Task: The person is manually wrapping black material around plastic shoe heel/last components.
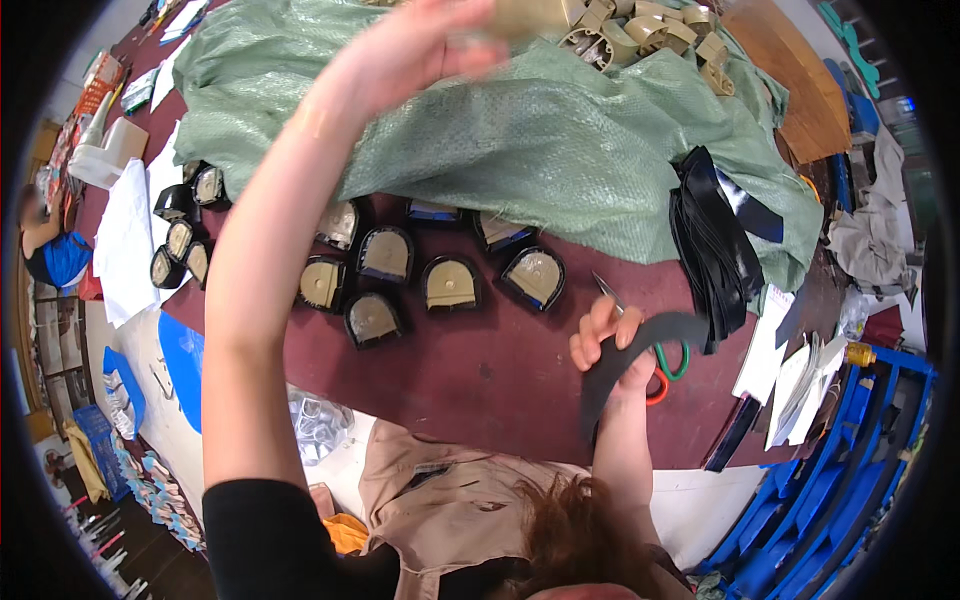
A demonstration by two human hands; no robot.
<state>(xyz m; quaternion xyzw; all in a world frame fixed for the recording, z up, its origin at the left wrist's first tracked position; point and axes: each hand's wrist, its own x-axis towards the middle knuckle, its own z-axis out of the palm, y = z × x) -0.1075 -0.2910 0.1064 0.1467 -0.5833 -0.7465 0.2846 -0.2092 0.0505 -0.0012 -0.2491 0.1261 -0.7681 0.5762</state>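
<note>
My left hand (pixel 425 50) reaches over the green woven sack, its fingers smeared by motion. A blurred beige plastic piece (pixel 535 15) is at its fingertips; whether they grip it I cannot tell. Low over the table's right half, my right hand (pixel 612 340) is closed round a curved black strip (pixel 655 330) and a pair of scissors (pixel 673 362) with red and green handle loops. The scissors' tip points away from me. Several black-rimmed, rounded pieces with beige insides (pixel 450 285) lie on the table in front of the sack.
The green sack (pixel 520 150) covers the far table, with a heap of beige parts (pixel 650 35) on it. A bundle of black strips (pixel 710 250) hangs over its right edge. Papers (pixel 790 370) and blue crates (pixel 830 470) are at right. Another person (pixel 55 245) is far left.
</note>
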